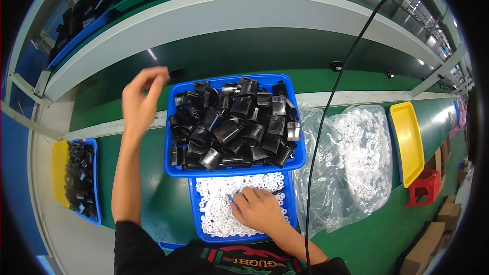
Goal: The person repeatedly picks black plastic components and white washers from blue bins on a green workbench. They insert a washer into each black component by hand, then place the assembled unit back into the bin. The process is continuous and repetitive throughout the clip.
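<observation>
My left hand (140, 99) is raised beyond the left rim of the upper blue tray (169, 170), fingers loosely bent with nothing visible in them. Just past its fingertips lies a small black part (175, 73). Glossy black plastic housings (239, 107) are heaped in that tray. Below it, a second blue tray (196, 219) holds many small white ring-like pieces (216, 209). Among those pieces my right hand (257, 211) rests with curled fingers; what they grip is hidden. A thin dark object (277, 191) shows beside its knuckles.
A clear plastic bag (326, 193) of white pieces lies to the right, by a yellow tray (409, 142). At left stands a blue bin (96, 183) of black parts. A black cable (326, 112) hangs across the view. A red stool (425, 188) stands at far right.
</observation>
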A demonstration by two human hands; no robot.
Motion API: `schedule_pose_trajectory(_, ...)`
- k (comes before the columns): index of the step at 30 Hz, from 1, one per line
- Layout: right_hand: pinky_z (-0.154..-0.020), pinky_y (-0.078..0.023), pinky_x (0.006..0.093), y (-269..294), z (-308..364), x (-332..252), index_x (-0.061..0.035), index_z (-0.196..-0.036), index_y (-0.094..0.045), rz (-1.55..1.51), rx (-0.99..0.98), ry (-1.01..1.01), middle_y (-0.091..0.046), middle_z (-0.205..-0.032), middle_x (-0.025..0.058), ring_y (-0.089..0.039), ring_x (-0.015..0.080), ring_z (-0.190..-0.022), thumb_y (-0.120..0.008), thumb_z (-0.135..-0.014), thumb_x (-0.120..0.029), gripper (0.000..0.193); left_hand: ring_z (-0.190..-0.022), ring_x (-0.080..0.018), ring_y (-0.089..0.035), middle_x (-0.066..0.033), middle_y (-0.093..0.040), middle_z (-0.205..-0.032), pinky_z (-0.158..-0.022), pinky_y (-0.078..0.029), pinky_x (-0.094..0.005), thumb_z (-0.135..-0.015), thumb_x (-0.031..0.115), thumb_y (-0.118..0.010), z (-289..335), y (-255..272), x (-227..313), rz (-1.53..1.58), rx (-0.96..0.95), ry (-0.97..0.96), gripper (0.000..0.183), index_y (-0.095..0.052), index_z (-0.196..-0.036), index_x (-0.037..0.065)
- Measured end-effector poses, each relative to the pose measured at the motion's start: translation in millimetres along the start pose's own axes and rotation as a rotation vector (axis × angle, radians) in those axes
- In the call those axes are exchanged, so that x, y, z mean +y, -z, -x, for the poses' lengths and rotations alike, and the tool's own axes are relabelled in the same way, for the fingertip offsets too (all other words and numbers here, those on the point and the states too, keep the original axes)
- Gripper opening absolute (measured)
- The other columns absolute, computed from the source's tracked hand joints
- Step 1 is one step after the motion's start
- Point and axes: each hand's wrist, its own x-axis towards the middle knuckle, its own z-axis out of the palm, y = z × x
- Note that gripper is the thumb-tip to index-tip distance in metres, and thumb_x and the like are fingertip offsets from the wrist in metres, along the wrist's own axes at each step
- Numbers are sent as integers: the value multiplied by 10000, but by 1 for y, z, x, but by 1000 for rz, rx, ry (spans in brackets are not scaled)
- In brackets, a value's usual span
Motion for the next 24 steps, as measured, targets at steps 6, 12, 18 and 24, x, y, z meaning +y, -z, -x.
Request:
schedule_pose_trajectory(6,-528,-466,366,-7,-10,-7,-80,-818,-612,-82,6,54,-519,-729,62,-566,247,-584,-713,-753,-166,148,-629,-257,-607,-179,-638,-797,-664,-535,-399,-978,286,-460,103,13,167,658,-365,-655,381,-603,-791,-12)
schedule_pose_trajectory(12,-534,-458,361,1,0,-1,-88,-767,-589,-40,49,-10,-517,-706,66,-562,250,-584,-702,-758,-138,124,-664,-267,-611,-193,-636,-824,-671,-530,-396,-964,254,-478,129,-27,162,1076,-547,-620,334,-606,-818,-18)
schedule_pose_trajectory(18,-558,-457,372,-12,-2,-2,-83,-746,-591,-71,36,15,-545,-699,74,-570,266,-610,-716,-719,-92,128,-698,-277,-615,-206,-634,-851,-678,-526,-392,-950,222,-497,151,-23,152,1202,-569,-540,289,-610,-846,-23)
schedule_pose_trajectory(24,-574,-448,354,-7,-3,-9,-84,-779,-591,-9,38,7,-506,-717,55,-556,236,-635,-741,-710,-112,168,-733,-286,-619,-219,-633,-878,-685,-522,-389,-936,190,-516,157,-18,144,1278,-571,-505,247,-613,-874,-29)
